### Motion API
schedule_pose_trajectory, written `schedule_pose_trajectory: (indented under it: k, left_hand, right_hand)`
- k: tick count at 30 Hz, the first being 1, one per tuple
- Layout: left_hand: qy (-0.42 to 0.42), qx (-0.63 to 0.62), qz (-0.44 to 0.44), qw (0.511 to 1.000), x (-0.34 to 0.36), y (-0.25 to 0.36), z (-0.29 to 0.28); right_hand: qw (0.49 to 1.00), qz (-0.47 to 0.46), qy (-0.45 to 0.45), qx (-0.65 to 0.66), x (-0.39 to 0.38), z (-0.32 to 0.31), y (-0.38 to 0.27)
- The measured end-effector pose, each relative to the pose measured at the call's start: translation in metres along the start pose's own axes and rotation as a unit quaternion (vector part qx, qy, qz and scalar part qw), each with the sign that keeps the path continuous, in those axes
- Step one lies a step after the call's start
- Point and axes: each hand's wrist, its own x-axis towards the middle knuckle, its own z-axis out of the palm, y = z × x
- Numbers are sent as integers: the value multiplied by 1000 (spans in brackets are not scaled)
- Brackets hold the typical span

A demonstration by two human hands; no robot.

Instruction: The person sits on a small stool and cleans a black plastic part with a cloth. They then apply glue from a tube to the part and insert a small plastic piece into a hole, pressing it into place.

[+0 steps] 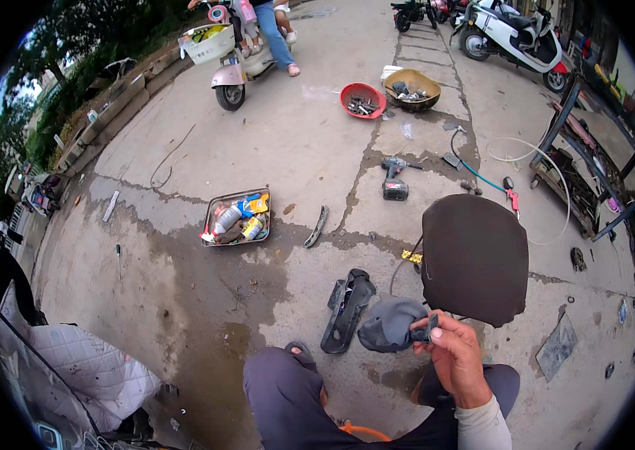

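Right hand (456,356), lower centre of frame, pinched a small black plastic part (425,331) w/ fingers closed narrow on it, against a grey cloth (388,324). Part looked light, stiff; best held by its edges. Left hand wasn't visible.

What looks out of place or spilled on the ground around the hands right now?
A dark wet stain spreads across the concrete by the knee. A cordless drill lies on its side, and a black plastic panel lies loose beside the right hand, which holds a small black part.
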Motion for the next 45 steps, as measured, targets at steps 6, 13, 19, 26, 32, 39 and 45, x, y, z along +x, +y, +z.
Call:
schedule_pose_trajectory:
  k: [6, 13, 19, 26, 32, 39, 45]
  left_hand:
    - [-24, 4, -3, 1000, -43, -35, -39]
    - [164, 227, 530, 800, -136, 99, 33]
    - [16, 412, 741, 530, -167, 184, 195]
    - [-54, 435, 761, 478, -99, 195, 246]
    - [-183, 220, 589, 755, -70, 187, 234]
    - [-228, 143, 518, 812, -72, 203, 221]
    - [-75, 340, 647, 678, -81, 183, 225]
  right_hand:
    - [998, 4, -40, -53, 31, 2, 34]
    - [991, -70, -33, -111, 15, 7, 39]
    - [947, -201, -50, -244, 6, 29, 23]
    - [964, -222, -47, -141, -2, 28, 41]
    - [984, -102, -24, -147, -1, 13, 43]
    - [979, -191, 16, -69, 2, 31, 32]
    - [911, -258, 0, -322, 6, 46, 46]
